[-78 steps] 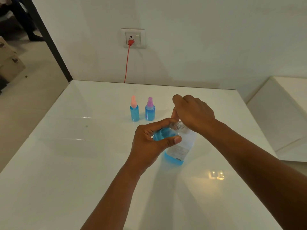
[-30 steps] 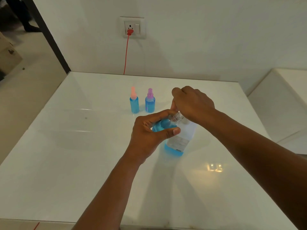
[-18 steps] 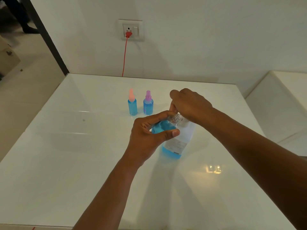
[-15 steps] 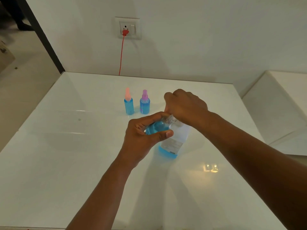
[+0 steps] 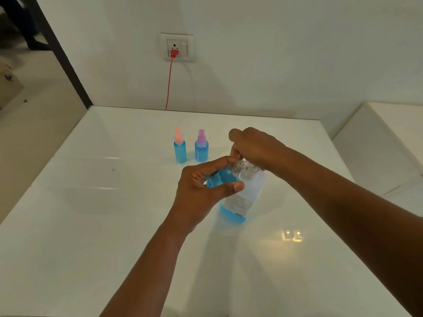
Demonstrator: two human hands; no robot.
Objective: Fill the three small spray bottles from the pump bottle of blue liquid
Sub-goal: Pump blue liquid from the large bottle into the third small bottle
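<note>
Left hand (image 5: 201,191): curls round the third small spray bottle (image 5: 223,178), tilted, its uncapped neck against the spout of the pump bottle (image 5: 246,193).
Right hand (image 5: 254,147): closed over the pump head, pressing down; the spout itself is hidden.
Pump bottle: upright on the white table (image 5: 91,225), blue liquid low, only near its base.
Capped pair: the orange-topped bottle (image 5: 180,146) and purple-topped bottle (image 5: 201,146) stand behind the pump bottle, to its left, full.
Overflow risk: the held bottle looks nearly full; another stroke may spill.
Miss risk: the narrow neck could slip off the spout, wetting the table.
Tipping risk: a hard press may rock the light pump bottle.
</note>
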